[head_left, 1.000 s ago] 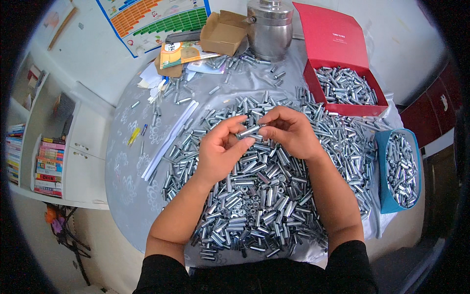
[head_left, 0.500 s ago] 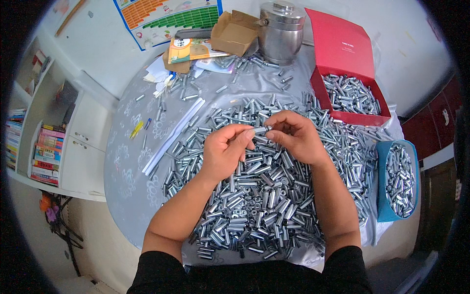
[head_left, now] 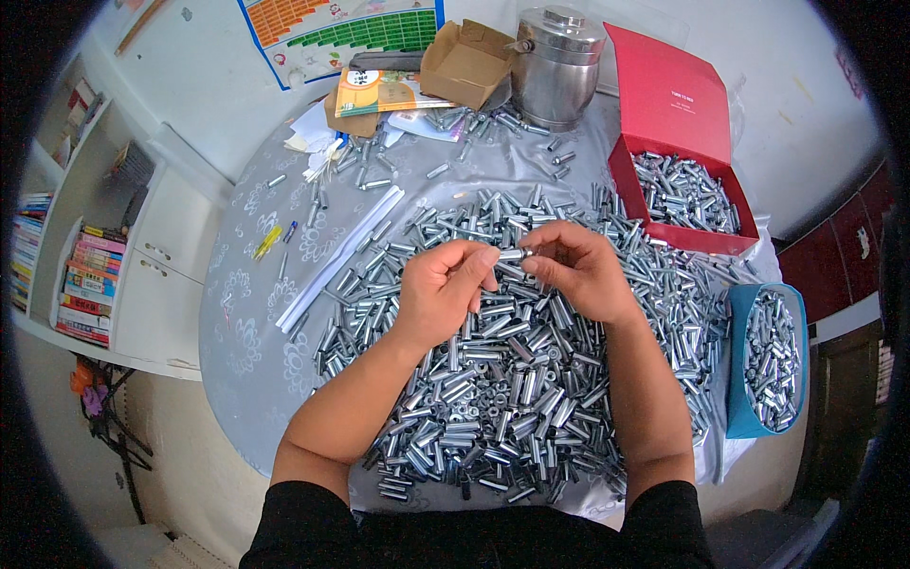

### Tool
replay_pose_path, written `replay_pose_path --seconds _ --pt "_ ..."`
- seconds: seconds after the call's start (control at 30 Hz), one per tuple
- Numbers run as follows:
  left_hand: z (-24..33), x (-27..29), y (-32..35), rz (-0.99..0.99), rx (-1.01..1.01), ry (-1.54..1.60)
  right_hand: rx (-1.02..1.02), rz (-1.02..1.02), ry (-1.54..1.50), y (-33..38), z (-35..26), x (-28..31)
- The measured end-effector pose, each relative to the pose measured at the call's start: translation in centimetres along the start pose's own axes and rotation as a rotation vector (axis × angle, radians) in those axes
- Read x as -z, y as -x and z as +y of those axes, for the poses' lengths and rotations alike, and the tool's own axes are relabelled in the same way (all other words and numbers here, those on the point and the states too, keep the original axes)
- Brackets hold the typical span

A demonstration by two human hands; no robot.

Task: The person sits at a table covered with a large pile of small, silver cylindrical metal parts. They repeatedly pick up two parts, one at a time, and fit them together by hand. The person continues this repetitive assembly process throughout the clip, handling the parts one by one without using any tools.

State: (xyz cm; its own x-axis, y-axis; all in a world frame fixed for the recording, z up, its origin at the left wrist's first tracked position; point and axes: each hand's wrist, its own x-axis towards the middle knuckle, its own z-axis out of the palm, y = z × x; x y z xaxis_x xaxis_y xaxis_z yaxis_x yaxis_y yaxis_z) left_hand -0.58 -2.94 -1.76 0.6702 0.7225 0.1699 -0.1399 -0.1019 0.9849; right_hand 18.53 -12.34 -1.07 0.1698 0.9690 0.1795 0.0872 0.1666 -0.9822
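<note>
Above a wide heap of shiny metal sleeves, bolts and nuts (head_left: 512, 379), my two hands meet over one small metal sleeve (head_left: 513, 254). My left hand (head_left: 445, 289) pinches the sleeve's left end between thumb and forefinger, the other fingers curled in. At its right end, my right hand (head_left: 580, 270) closes thumb and fingertips on the tip, where a small nut or bolt end seems to sit; the fingers partly hide it. The sleeve lies roughly level, just above the pile.
A red box (head_left: 687, 235) with its lid up holds finished-looking bolts at the back right. A blue fabric bin (head_left: 735, 370) of metal parts stands at the right edge. At the back are a steel pot (head_left: 557, 76), a cardboard box (head_left: 464, 64) and booklets (head_left: 384, 93). Folded white paper (head_left: 336, 261) lies left.
My hands stay together on the sleeve, with the right fingertips shifting slightly at its right end. The whole view has tilted a little.
</note>
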Motion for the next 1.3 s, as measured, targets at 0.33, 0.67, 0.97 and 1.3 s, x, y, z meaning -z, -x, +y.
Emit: replay_pose_path --seconds 0.33,0.67,0.97,1.3 --pt "0.1 0.0 -0.2 0.009 0.041 0.020 -0.001 0.064 -0.065 0.1 -0.6 -0.4" --pt "0.2 -0.2 -0.1 0.004 0.029 0.022 -0.126 -0.061 0.119 0.2 -0.2 0.7" --pt "0.0 0.0 -0.1 0.023 0.014 0.025 -0.067 -0.033 0.054 0.1 -0.2 0.2" --pt "0.2 -0.1 -0.1 0.026 0.000 0.034 -0.027 0.017 0.048 0.0 -0.2 0.0"
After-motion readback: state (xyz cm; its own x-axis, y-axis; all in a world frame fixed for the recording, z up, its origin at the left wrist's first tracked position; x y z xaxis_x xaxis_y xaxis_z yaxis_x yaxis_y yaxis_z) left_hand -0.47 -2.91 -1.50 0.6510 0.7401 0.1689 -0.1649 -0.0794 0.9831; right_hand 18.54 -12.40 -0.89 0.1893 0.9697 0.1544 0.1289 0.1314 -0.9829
